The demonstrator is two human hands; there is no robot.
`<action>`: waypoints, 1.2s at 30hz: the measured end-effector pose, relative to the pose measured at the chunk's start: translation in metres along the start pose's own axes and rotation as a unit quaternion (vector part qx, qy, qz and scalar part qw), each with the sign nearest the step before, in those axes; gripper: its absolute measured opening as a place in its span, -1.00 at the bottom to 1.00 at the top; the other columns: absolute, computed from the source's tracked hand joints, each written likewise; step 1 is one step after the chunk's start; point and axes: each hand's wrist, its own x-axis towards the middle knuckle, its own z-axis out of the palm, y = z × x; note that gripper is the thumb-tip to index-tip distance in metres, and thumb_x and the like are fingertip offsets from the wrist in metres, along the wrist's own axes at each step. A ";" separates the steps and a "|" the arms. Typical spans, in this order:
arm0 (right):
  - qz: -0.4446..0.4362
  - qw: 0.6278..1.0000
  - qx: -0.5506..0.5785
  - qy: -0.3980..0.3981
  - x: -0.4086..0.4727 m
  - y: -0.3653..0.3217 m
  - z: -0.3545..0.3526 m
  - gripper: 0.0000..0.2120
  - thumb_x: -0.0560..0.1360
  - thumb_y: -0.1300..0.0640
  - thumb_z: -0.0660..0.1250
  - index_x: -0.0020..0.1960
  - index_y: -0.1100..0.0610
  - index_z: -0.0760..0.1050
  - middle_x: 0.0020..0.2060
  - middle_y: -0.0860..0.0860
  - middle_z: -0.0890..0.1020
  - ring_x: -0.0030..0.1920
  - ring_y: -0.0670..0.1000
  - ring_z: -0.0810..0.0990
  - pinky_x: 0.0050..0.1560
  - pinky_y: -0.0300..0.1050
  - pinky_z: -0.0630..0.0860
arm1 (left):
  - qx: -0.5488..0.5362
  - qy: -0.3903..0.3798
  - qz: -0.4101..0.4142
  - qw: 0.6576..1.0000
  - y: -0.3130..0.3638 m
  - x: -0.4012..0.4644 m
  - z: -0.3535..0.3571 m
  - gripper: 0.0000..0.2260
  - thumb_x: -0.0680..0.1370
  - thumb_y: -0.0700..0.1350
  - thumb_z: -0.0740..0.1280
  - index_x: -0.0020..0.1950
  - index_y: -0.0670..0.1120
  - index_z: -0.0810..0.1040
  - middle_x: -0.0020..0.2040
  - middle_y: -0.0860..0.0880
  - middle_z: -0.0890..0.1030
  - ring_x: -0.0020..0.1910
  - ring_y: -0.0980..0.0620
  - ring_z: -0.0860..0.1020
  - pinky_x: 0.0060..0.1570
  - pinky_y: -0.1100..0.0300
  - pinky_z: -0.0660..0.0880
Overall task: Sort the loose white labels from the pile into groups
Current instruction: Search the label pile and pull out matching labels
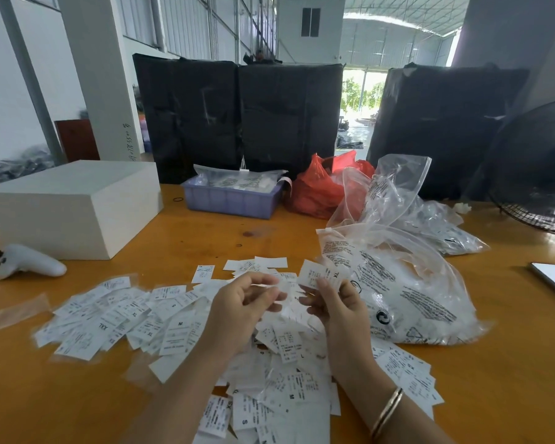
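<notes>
Risk of mixing: sorted and unsorted labels lie close together on the orange table (180, 238); a careless drop could send an XL label back into the loose pile (161, 318), in my judgement.
Risk of sticking: labels are thin and overlap; two may lift as one and land in the wrong group.
Risk from air: a black fan (539, 174) stands at 2 o'clock; whether it runs cannot be told, but a draught would scatter the paper.
Risk from bag: the clear printed bag (407, 293), touching the pile at 3 o'clock, could slide over the labels.
Left hand: the left hand (242, 304), centre, palm turned inward, fingers curled, thumb and fingertips pinching a small white strip (265, 286).
Right hand: the right hand (337, 304), just beside the left, raised over the pile, gripping a small fan of labels (322, 274) with XL showing on top.
Wrist: a gold bangle (386, 411) on the right forearm at 5 o'clock.
Pile location: spread from 9 o'clock to 5 o'clock beneath both hands.
</notes>
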 end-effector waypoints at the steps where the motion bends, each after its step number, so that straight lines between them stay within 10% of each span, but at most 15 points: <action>1: -0.007 1.000 -0.016 -0.004 -0.001 0.000 0.001 -0.88 0.46 0.08 0.36 -0.09 0.13 0.57 -0.18 0.09 0.70 -0.25 0.02 0.65 -0.28 -0.26 0.55 | 0.004 -0.004 0.005 1.000 0.000 0.000 0.001 -0.92 0.52 -0.13 0.35 -0.02 0.01 0.57 -0.19 0.12 0.71 -0.23 0.15 0.67 -0.36 0.46 0.45; 36: -0.013 0.995 -0.061 -0.074 -0.008 0.002 0.005 -0.83 0.52 0.22 0.29 -0.16 0.05 0.62 -0.26 0.09 0.66 -0.28 0.01 0.60 -0.25 -0.21 0.55 | -0.009 -0.041 -0.014 0.999 0.006 -0.002 -0.003 -0.87 0.50 -0.13 0.38 0.00 0.08 0.58 -0.20 0.12 0.70 -0.23 0.18 0.65 -0.36 0.43 0.49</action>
